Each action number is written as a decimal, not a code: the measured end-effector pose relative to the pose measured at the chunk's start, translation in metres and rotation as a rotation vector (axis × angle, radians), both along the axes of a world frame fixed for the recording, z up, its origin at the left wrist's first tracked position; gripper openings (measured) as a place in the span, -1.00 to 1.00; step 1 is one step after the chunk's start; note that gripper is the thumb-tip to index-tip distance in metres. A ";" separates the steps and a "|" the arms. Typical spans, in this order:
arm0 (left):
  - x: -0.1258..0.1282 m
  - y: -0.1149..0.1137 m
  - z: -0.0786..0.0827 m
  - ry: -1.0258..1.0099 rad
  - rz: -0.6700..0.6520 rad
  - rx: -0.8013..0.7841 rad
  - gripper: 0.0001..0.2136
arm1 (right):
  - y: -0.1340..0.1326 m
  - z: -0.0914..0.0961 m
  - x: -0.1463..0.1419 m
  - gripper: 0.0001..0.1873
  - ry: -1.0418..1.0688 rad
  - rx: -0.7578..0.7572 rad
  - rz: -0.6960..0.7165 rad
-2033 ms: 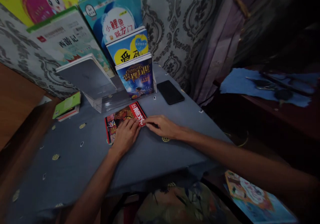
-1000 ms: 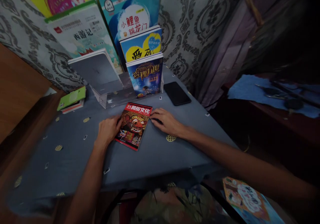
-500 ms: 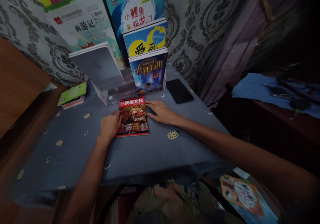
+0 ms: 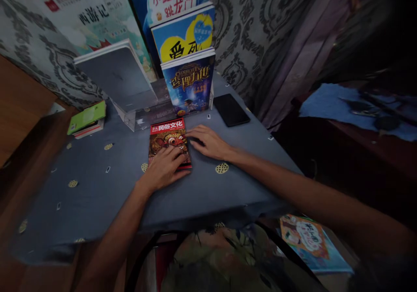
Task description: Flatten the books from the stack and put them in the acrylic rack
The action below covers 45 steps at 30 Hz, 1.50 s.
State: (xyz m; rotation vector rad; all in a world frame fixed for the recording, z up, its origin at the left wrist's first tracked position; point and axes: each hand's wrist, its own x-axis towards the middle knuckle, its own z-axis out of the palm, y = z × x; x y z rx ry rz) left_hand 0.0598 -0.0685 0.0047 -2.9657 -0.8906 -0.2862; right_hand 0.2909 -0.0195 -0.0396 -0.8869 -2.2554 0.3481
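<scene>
A book (image 4: 167,138) with a red title band and a mask picture on its cover lies flat on the cloth-covered table, shut. Over its lower part rests my left hand (image 4: 165,167), fingers stretched out and thumb toward the lower right corner. My right hand (image 4: 207,142) is at the book's right edge, its fingertips reaching the cover's side and its fingers extended. Neither hand grips the book. The lower left of the cover is hidden under my left hand.
Behind the book, clear stands (image 4: 129,120) hold a grey book (image 4: 119,77) and a blue book (image 4: 192,83), with taller books behind. A black phone (image 4: 231,109) lies to the right, a green book (image 4: 87,117) to the left. A picture book (image 4: 311,242) lies below the table's right edge.
My left hand has moved from the book's left edge onto its lower cover, fingers now spread. My right hand stays at the right edge. The view has tilted slightly downward.
</scene>
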 end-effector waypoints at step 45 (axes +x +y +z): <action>-0.004 0.004 -0.004 -0.137 0.083 -0.014 -0.73 | -0.019 0.002 -0.004 -0.16 -0.182 -0.099 0.123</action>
